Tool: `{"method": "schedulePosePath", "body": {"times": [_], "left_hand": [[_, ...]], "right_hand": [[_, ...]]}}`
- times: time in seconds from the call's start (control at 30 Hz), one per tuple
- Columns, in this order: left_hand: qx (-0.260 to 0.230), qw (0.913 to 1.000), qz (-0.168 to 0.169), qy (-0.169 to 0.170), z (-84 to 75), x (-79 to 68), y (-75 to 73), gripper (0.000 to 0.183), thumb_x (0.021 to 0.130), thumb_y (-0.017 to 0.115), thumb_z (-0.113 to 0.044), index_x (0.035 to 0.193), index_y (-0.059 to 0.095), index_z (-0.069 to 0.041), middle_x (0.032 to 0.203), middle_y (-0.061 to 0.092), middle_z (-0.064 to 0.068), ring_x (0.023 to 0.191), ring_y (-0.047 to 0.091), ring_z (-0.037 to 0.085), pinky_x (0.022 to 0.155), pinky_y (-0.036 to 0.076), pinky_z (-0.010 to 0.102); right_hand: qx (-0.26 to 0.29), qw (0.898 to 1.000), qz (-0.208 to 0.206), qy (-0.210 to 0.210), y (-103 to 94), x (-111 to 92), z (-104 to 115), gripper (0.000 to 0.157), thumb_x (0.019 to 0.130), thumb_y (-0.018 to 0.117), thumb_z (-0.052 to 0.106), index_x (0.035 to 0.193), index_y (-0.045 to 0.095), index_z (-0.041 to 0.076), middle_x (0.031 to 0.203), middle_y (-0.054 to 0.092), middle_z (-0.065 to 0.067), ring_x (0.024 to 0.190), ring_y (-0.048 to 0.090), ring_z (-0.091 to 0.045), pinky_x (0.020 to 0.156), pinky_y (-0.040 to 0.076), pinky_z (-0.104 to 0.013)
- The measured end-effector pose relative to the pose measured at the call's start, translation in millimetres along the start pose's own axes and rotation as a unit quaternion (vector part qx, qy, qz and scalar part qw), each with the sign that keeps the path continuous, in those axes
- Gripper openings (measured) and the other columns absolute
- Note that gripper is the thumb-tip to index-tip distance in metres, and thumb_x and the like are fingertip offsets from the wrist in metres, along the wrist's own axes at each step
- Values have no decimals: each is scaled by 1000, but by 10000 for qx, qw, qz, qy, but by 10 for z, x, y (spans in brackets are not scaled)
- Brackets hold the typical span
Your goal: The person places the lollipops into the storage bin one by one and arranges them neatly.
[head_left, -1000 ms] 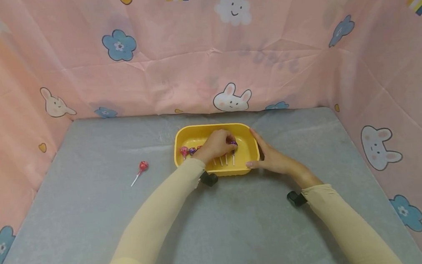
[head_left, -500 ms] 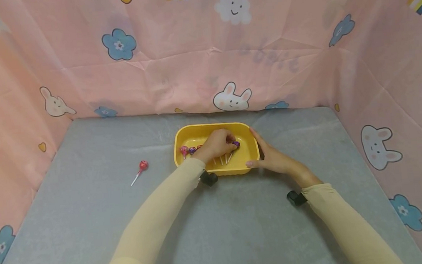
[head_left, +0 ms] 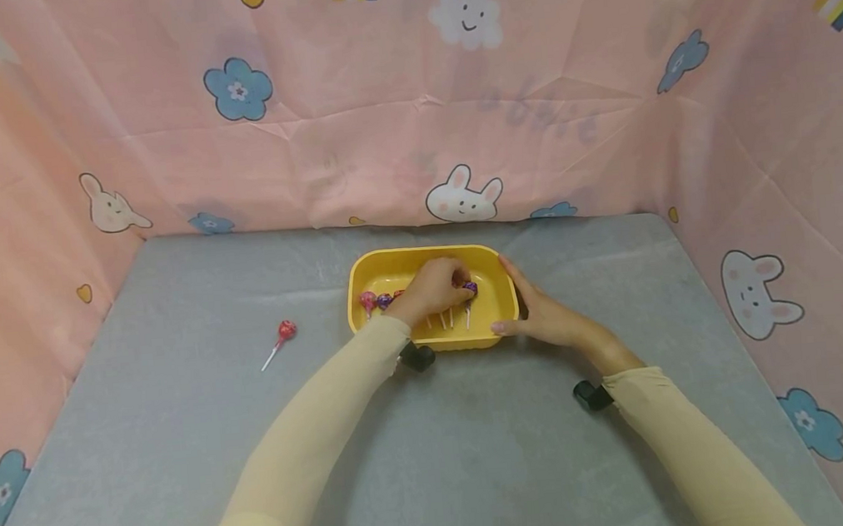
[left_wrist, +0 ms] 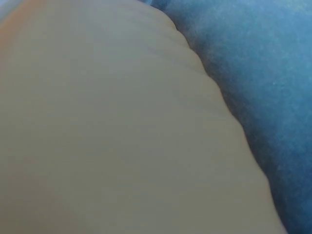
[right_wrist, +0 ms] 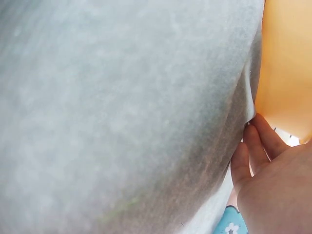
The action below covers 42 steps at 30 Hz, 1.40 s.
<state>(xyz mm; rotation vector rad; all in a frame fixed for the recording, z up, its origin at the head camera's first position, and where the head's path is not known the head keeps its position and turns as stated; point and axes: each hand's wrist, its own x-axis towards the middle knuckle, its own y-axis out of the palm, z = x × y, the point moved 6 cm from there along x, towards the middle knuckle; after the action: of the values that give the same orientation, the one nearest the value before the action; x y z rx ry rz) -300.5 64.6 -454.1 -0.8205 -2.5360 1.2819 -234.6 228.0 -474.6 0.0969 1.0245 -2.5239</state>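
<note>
In the head view, a yellow plastic box (head_left: 436, 346) holds a row of several wrapped lollipops. My left hand (head_left: 434, 287) reaches inside it and pinches a purple-wrapped lollipop (head_left: 471, 289) at its head, the white stick pointing toward me. Left of that hand show a pink lollipop (head_left: 368, 301) and a purple-blue one; the hand covers the heads between. My right hand (head_left: 546, 315) grips the box's right end, thumb over the front rim and a finger at the back corner. In the right wrist view, its fingers (right_wrist: 256, 146) lie against the box's side.
A red lollipop (head_left: 287, 331) with a white stick lies on the grey cloth-covered table (head_left: 482, 441), left of the box. A pink printed curtain (head_left: 352, 152) hangs around the back and sides. The left wrist view shows mostly blurred skin and some cloth.
The stick of the purple lollipop has swung to the left and then back to nearly straight, while its head shifted slightly. Both hands and the box have stayed in place.
</note>
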Motion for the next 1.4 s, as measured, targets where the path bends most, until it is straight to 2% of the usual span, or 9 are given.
{"method": "schedulePosePath", "body": {"times": [0.2,0.7,1.17,1.4], "left_hand": [[51,9999,69,92,-13,9,7,30,92,71,-25,117,70,-9,103,71,6,91,59,17,91,53,29],[126,9999,-29,19,0,5,2,23,92,71,-23,108,73,-7,103,73,7,93,63,18,94,54,30],[72,9999,-19,-71,4,-4,0,27,92,70,-24,113,71,-6,108,73,8,98,64,19,97,53,31],[47,9999,14,-119,15,5,7,27,92,70,-26,112,71,-7,106,72,6,94,62,18,96,54,30]], "right_hand": [[-25,10000,-8,28,-1,0,3,113,86,74,44,157,-14,35,169,-4,-8,156,4,-36,123,10,-63],[-39,10000,-18,55,-7,-18,20,115,84,75,47,157,-13,36,169,-3,-10,155,5,-37,123,11,-63],[24,10000,-1,35,-6,-19,34,115,84,76,46,157,-14,38,169,-3,-10,155,5,-37,123,10,-63],[43,10000,1,47,-3,-13,26,114,85,75,45,157,-14,37,169,-4,-9,155,4,-37,123,10,-63]]}}
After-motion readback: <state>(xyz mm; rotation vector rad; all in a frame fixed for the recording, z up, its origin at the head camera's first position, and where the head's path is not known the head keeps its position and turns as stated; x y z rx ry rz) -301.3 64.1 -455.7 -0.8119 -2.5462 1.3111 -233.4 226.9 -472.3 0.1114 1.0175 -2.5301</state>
